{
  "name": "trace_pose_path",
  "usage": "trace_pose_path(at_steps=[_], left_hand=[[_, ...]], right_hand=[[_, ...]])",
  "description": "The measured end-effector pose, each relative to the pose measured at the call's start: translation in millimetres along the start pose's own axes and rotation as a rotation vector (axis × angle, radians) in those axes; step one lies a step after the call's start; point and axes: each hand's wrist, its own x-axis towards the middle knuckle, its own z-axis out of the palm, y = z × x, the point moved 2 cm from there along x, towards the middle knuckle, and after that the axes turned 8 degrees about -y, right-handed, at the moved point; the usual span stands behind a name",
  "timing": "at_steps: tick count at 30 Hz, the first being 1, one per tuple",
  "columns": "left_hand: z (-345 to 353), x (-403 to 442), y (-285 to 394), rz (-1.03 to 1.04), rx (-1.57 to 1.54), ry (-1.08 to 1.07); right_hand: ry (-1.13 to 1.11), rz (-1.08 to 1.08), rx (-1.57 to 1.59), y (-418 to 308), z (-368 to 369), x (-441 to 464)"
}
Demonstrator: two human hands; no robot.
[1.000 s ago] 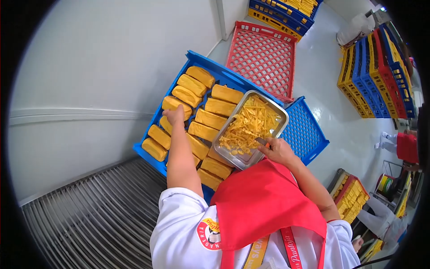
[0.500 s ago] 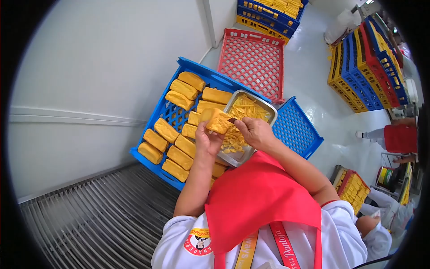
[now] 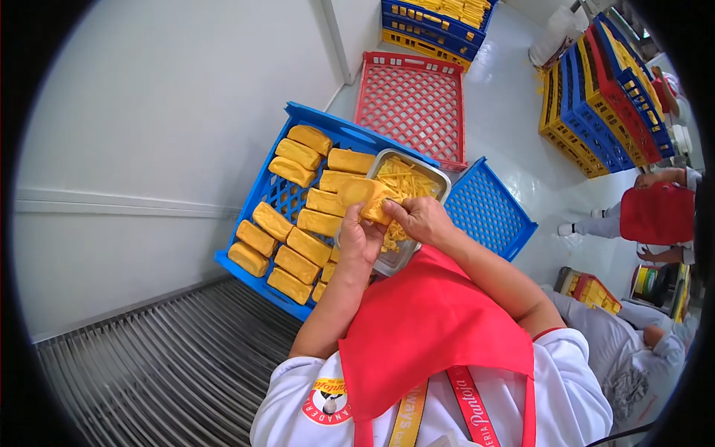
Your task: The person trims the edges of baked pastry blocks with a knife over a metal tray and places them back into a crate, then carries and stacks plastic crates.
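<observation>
My left hand (image 3: 361,235) is wrapped round a yellow loaf (image 3: 378,203), held above a metal pan (image 3: 445,186). Against the loaf's right end my right hand (image 3: 423,220) is closed on a small knife, its blade mostly hidden by fingers and loaf. Yellow trimmings (image 3: 406,177) fill much of the pan, some in long strips. The pan rests on the right part of a blue crate (image 3: 287,195), where several more yellow loaves (image 3: 296,264) lie in rows.
A red crate (image 3: 410,112) and another blue crate (image 3: 491,212) sit on the floor beyond. Stacked coloured crates (image 3: 596,104) stand at right, near people in white with a red apron (image 3: 655,214). A metal grate (image 3: 171,357) lies at lower left, beside a white wall (image 3: 171,112).
The loaf has shifted slightly right and turned in my left hand. My right hand has come closer to it, hiding more of the blade. At far right, people have moved.
</observation>
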Motion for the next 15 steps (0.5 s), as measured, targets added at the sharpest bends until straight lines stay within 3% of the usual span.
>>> trace_pose_path(at_steps=[6,8,9,11,12,13,14,15], left_hand=[[-28,18,14,0.104,0.113,0.039],[-37,13,25,0.111,0.204,-0.068],[-50,14,30,0.129,0.180,0.017],[-80,18,48,-0.009,0.099,-0.129],[-87,18,58,-0.070,0.058,-0.202],[-84,15,63,-0.010,0.100,-0.152],[-83,11,64,-0.001,0.073,-0.170],[-82,7,65,0.007,0.046,-0.188]], right_hand=[[-0.086,0.023,0.166,8,0,-5],[-0.057,-0.011,-0.061,26,6,-5],[-0.121,0.064,-0.139,31,9,-3],[-0.130,0.079,-0.097,52,29,4],[-0.262,0.186,-0.122,32,8,-7],[-0.204,0.214,-0.056,35,15,-6],[-0.148,0.158,-0.021,44,26,-2],[-0.241,0.079,-0.100,44,29,1]])
